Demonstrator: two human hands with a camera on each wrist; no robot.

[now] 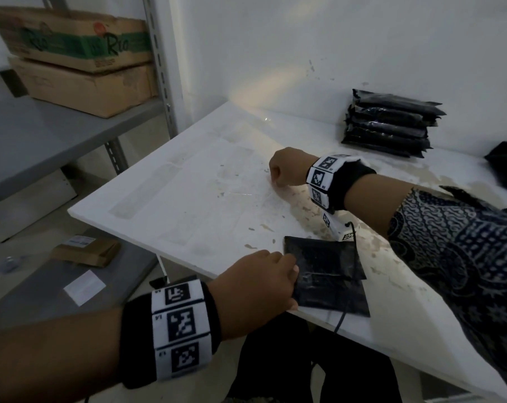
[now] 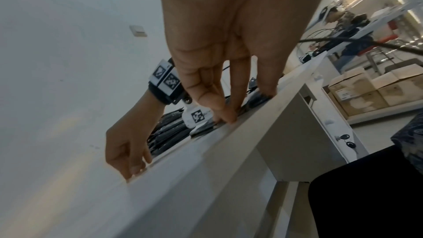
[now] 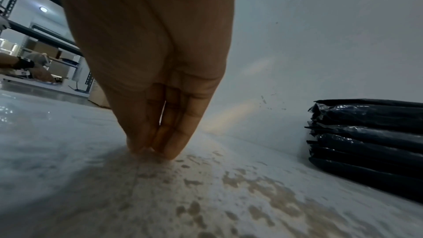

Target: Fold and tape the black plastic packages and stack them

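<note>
A white bench (image 1: 188,199) fills most of the head view, its top stained with brownish marks. At its far right corner, against the wall, sits a stack of finished black packages (image 1: 388,123), well apart from both hands. At the near edge lies one flat black plastic package (image 1: 330,274), roughly rectangular, its long axis running from the near edge away toward the wall. The left hand (image 1: 261,283) rests on this package's left side, its fingers (image 2: 228,113) straight, close together and pressing down on the plastic by the bench edge. The right hand (image 1: 285,170) is farther out, beyond the package toward the middle of the bench; its fingers (image 3: 169,140) are drawn together with tips touching the bench top, perhaps picking at clear tape, though no tape is plainly visible. The package lies near and to the right of those fingers, so the left hand is the closer one.
</note>
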